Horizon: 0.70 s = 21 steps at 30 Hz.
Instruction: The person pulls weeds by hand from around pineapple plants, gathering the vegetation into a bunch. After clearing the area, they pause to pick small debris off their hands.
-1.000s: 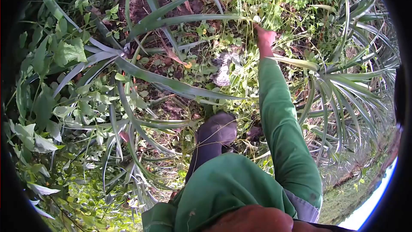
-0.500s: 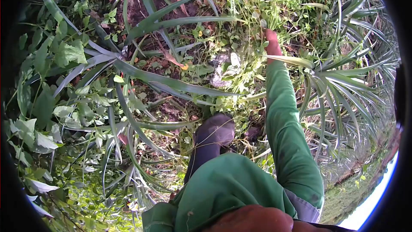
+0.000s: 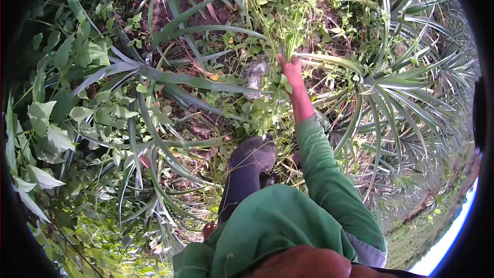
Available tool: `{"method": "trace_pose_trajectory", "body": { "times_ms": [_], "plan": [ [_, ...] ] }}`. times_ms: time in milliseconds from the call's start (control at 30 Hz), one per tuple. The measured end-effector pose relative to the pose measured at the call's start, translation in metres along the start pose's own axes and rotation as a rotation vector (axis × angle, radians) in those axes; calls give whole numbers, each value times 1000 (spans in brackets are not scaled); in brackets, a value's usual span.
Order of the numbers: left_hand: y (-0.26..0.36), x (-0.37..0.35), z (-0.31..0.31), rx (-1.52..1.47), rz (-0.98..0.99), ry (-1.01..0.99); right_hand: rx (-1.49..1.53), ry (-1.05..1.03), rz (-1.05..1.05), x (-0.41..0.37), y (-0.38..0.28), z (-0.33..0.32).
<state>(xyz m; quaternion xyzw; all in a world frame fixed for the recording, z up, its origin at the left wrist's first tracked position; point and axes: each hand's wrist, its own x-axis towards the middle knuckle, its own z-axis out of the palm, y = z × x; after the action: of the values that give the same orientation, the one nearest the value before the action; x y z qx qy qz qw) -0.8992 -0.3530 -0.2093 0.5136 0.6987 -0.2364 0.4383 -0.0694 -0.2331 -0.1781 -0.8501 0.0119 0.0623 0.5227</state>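
In a green sleeve, my right hand [image 3: 292, 74] reaches forward and is closed around a bunch of leafy green weeds [image 3: 292, 38]. The stems spread upward from my fist, above the ground. A long pale leaf of the right pineapple-like plant [image 3: 373, 83] passes just beside my wrist. Low in the view, a small part of my left hand [image 3: 209, 230] shows at the edge of my green shirt, near my leg. Most of it is hidden, and I cannot see what its fingers do.
A large spiky-leaved plant [image 3: 141, 67] spreads its long leaves at the left. My dark boot [image 3: 257, 154] stands among low weeds. A greyish-white, stone-like lump [image 3: 254, 77] lies ahead of it. Broad-leaved growth [image 3: 51, 128] covers the far left.
My right hand has drawn back and to the left from low among the weeds, and a bunch of weeds now shows in it. A bit more of my left hand shows.
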Motion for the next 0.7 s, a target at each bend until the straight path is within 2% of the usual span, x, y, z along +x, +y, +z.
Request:
{"method": "trace_pose_trajectory", "body": {
  "times_ms": [67, 133, 200, 267, 300, 367, 433, 500, 533, 600, 667, 700],
  "plan": [
    [2, 1, 12, -394, -214, 49, -36, -269, 232, -40, -5, -31],
    [0, 12, 6, -409, -150, 37, 237, -118, 206, -38, 26, -29],
    [-9, 20, 0, -419, -55, -19, 340, -207, 307, -52, -23, -51],
    [-12, 22, 13, -452, 42, -83, 223, -299, 336, -52, -35, -62],
    [17, -1, 1, -456, -190, -76, 223, -303, 326, -55, -40, -64],
    [26, 0, -1, -462, -156, -84, 326, -187, 365, -65, -47, -64],
    [26, 0, -1, -479, -165, -59, 371, -182, 364, -64, -45, -67],
    [62, -26, -15, -250, 108, -85, 524, -144, 403, -48, -23, -60],
    [63, -31, -14, -257, 109, -81, 643, -271, 372, -42, -19, -67],
    [63, -35, -11, -313, 174, -69, 683, -231, 405, -40, -21, -78],
    [58, -33, -5, -365, 121, -74, 670, -172, 439, -18, 9, -78],
    [55, -31, -1, -415, 65, -78, 759, -198, 426, -20, 4, -84]
  ]
}}
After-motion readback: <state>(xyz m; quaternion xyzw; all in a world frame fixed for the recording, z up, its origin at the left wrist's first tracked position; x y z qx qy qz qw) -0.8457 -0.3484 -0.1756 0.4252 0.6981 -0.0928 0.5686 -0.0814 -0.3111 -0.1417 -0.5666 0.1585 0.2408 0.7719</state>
